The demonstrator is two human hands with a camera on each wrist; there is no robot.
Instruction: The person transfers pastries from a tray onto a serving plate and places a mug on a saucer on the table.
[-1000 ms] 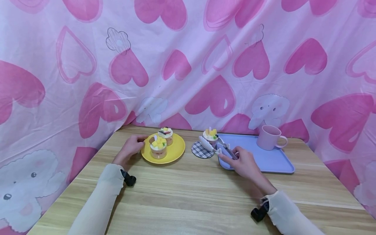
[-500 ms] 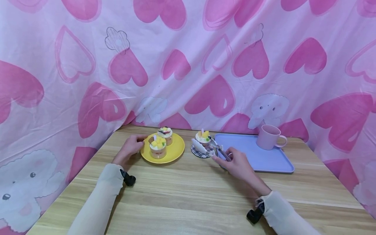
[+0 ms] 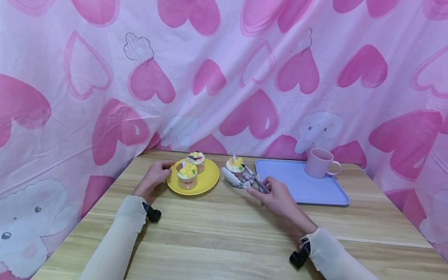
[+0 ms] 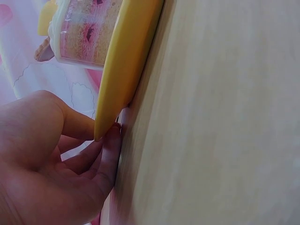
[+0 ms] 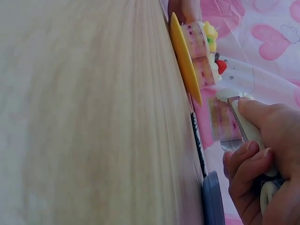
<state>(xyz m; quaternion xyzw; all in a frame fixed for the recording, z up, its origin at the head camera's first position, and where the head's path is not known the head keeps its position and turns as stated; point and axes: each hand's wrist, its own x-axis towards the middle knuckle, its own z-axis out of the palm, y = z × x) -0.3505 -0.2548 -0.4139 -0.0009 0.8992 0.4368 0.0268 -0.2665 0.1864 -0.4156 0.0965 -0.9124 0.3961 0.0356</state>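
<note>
Two bare hands are working over a wooden table (image 3: 196,229). The left hand (image 3: 154,177) is pinching the edge of a yellow plate (image 3: 209,179), with fingertips tucking under the rim. Two little cake cups are standing on that plate: the front cup (image 3: 188,179) is showing yellow bits on top, and the back cup (image 3: 197,161) is sitting just behind it.

The right hand (image 3: 276,194) is holding silver tongs (image 3: 260,184), its fingers curling around them. The tongs are squeezing a third cake cup (image 3: 235,167), so their tips are staying only as wide as the cup. This cup is hanging above the table, between the plate and a blue tray (image 3: 304,190). From the head view, it is covering part of a round checked mat (image 3: 248,180), but the right wrist view is showing a gap under the cup.

A pink mug (image 3: 317,164) is standing upright at the back of the tray. Behind everything, a pink cloth (image 3: 189,58) is showing big hearts.
</note>
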